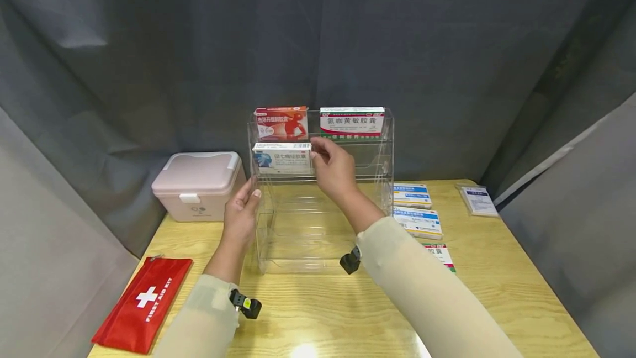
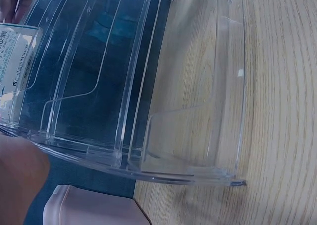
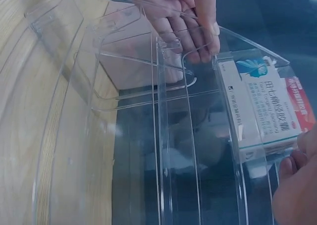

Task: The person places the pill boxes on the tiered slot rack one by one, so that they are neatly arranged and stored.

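Note:
A clear plastic tiered rack (image 1: 293,236) stands on the table. My left hand (image 1: 242,211) holds its left side panel, thumb and fingers at the edge. On the second tier, at the left, sits a white medicine box (image 1: 283,160) with a blue picture; its printed front also shows in the right wrist view. With curled fingers, my right hand (image 1: 335,170) pinches that box at its right end. The top tier bears a red medicine box (image 1: 281,125) at the left and a white, red and green medicine box (image 1: 351,125) at the right.
A pink lidded case (image 1: 196,184) stands left of the rack. Nearer lies a red first aid pouch (image 1: 144,303). Right of the rack are blue-and-white boxes (image 1: 417,222), a green-edged box (image 1: 441,256) partly behind my right sleeve, and a small plastic-wrapped pack (image 1: 478,200).

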`<state>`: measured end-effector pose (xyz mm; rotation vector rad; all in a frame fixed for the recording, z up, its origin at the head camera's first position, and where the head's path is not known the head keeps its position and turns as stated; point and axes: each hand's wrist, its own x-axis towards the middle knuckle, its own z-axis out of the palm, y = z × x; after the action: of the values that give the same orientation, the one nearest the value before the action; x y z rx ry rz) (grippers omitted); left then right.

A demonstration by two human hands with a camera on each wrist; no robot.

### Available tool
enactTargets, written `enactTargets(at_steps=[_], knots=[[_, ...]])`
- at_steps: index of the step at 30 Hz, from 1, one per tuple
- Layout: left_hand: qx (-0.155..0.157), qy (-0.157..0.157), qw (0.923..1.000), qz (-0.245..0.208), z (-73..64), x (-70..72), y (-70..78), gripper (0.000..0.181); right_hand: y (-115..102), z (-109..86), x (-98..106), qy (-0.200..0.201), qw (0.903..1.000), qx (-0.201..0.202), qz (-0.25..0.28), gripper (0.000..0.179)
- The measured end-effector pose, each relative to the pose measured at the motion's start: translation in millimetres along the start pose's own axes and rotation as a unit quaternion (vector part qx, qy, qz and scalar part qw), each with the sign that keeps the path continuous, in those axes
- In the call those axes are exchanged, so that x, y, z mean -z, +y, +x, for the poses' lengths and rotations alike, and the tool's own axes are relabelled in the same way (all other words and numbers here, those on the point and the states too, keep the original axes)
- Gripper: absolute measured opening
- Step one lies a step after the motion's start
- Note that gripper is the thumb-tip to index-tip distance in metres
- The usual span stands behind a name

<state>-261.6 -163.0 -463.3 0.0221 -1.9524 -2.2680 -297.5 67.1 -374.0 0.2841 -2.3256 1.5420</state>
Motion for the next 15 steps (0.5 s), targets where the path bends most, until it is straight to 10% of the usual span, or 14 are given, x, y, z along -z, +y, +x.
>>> enactTargets(at_steps=[6, 15], knots=[[0.011, 0.005, 0.9999, 0.006, -0.6, -0.9, 2.2, 0.053, 3, -31.2, 34, -0.017, 0.9988, 0.045, -0.003, 0.036], [0.014, 0.003, 0.9998, 0.015, -2.8, -2.1, 2.1, 0.053, 35, -87.9, 146, -0.118, 0.9927, 0.015, -0.019, 0.025]])
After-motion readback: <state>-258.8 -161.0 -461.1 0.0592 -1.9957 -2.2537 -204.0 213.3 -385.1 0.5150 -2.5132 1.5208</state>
